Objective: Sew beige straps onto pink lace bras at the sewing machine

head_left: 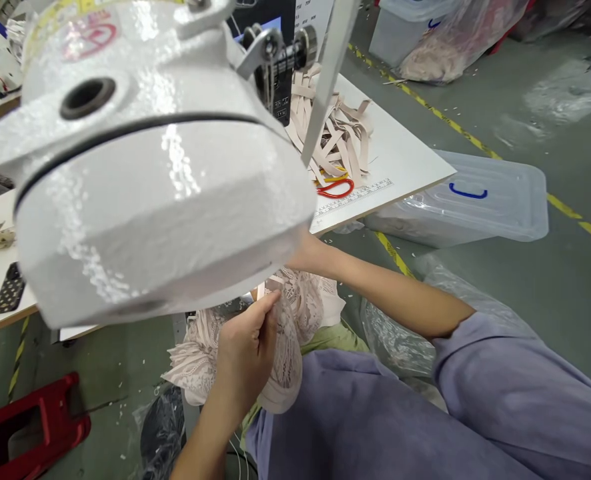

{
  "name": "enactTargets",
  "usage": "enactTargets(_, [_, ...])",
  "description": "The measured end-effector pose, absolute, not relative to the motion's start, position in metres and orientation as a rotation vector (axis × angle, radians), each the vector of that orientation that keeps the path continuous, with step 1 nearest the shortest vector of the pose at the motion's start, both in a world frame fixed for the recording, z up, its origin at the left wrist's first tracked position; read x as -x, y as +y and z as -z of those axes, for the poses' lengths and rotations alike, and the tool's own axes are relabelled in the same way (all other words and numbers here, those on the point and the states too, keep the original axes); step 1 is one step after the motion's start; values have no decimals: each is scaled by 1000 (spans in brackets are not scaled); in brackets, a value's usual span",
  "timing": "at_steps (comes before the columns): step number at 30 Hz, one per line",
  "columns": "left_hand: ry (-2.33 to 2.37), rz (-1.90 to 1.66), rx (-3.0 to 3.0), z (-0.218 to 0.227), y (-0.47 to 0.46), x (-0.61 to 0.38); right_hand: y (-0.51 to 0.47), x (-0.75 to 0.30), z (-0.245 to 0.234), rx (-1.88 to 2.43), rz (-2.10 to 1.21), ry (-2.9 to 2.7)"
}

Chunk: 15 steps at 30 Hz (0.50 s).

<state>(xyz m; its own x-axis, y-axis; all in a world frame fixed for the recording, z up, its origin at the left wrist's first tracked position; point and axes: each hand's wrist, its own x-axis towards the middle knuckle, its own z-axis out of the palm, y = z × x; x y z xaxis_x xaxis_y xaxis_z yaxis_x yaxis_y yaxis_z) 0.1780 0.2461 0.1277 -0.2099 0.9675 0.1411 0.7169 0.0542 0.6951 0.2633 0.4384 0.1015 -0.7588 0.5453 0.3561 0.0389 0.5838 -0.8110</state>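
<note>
A pale pink lace garment with rounded cups, a lace bra [288, 357], hangs in front of my lap below the sewing machine head [165, 213]. My left hand [245, 347] is closed on its upper edge, with the thumb pressed against the fingers at a narrow pale strip. My right hand [303, 255] reaches in under the right side of the machine head, close against the lace. The machine covers its fingers, so its grip is hidden. The needle area is also out of sight behind the machine head.
On the white table [400, 157] lie pale fabric strips [345, 137], red-handled scissors [336, 189] and a printed ruler scale. A lidded clear bin [505, 200] stands right of it. A dark patterned phone [9, 288] lies left; a red stool [40, 420] is on the floor.
</note>
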Motion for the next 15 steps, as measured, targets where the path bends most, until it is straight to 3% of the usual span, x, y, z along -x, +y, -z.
enactTargets(15, [1970,-961,-1604,-129,248,-179,440,-263,-105,472,-1197,-2199])
